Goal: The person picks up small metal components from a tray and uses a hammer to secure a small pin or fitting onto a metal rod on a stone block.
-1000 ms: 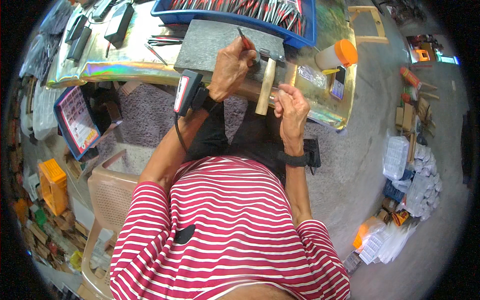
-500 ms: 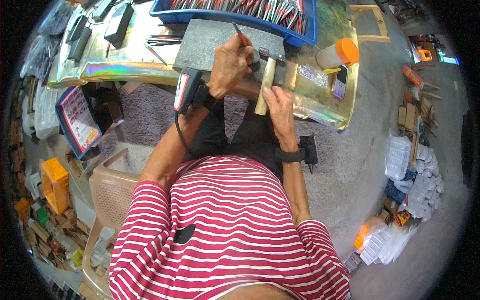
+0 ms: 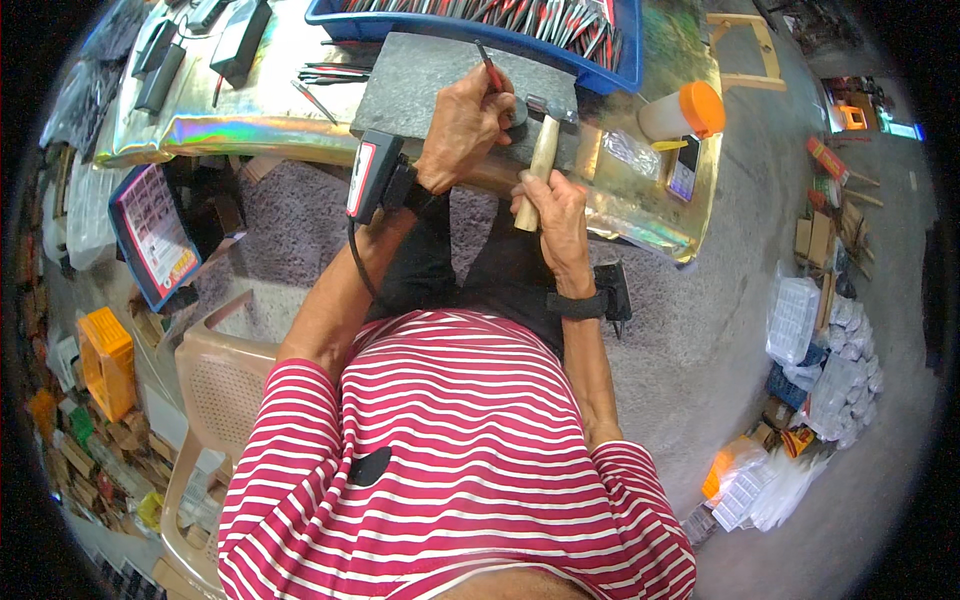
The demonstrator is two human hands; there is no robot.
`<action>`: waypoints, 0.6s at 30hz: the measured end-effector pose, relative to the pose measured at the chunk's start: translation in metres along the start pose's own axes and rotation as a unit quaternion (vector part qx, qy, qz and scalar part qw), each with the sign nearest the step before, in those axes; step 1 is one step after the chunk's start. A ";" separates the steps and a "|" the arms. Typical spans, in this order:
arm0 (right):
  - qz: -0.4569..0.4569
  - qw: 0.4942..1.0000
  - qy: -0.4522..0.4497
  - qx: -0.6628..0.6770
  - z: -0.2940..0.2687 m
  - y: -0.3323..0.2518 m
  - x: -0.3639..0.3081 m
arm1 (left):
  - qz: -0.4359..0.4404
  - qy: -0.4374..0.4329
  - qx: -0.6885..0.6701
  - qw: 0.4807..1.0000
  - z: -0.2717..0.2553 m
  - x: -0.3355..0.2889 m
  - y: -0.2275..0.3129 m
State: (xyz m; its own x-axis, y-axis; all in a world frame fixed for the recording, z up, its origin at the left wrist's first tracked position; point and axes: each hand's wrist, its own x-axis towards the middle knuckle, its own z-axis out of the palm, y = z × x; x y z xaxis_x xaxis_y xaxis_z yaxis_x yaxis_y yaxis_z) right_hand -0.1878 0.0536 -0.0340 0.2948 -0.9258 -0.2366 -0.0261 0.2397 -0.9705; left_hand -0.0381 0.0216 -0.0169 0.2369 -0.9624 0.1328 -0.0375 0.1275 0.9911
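Note:
My left hand (image 3: 465, 125) is closed on a slender red-and-black pointed tool (image 3: 488, 66), held tilted over a grey stone block (image 3: 410, 85). By its fingertips sits a dark round piece (image 3: 518, 112), partly hidden, so I cannot tell whether the hand touches it. My right hand (image 3: 558, 210) is wrapped round the lower end of the pale wooden handle of a hammer (image 3: 541, 160). The hammer's metal head lies at the block's right side, close to the round piece.
Behind the block stands a blue tray (image 3: 628, 60) full of similar slender pieces; several more (image 3: 335, 74) lie to its left. An orange-lidded jar (image 3: 668, 112), a plastic bag (image 3: 630, 150) and a phone (image 3: 684, 168) are at the right. Black boxes (image 3: 240, 45) with cables occupy the far left.
My right hand has closed its fingers round the hammer handle, where before it lay against the handle's side. The left hand keeps its hold on the slender tool.

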 end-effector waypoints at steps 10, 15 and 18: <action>0.025 0.999 -0.014 0.035 -0.002 0.004 0.003 | 0.039 -0.023 0.071 0.996 -0.002 0.001 -0.006; 0.064 0.986 -0.021 0.152 0.001 -0.005 0.003 | 0.206 -0.039 0.201 0.957 -0.004 0.004 -0.008; 0.117 0.963 -0.026 0.241 -0.005 -0.009 0.004 | 0.236 -0.070 0.241 0.939 -0.006 0.003 -0.003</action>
State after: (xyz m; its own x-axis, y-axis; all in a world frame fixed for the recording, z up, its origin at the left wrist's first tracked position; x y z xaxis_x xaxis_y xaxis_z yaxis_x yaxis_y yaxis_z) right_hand -0.1909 0.0468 -0.0260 0.3829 -0.8165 -0.4322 0.3442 0.5602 -0.7534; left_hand -0.0317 0.0198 -0.0194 -0.0457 -0.8529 0.5200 -0.5491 0.4563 0.7002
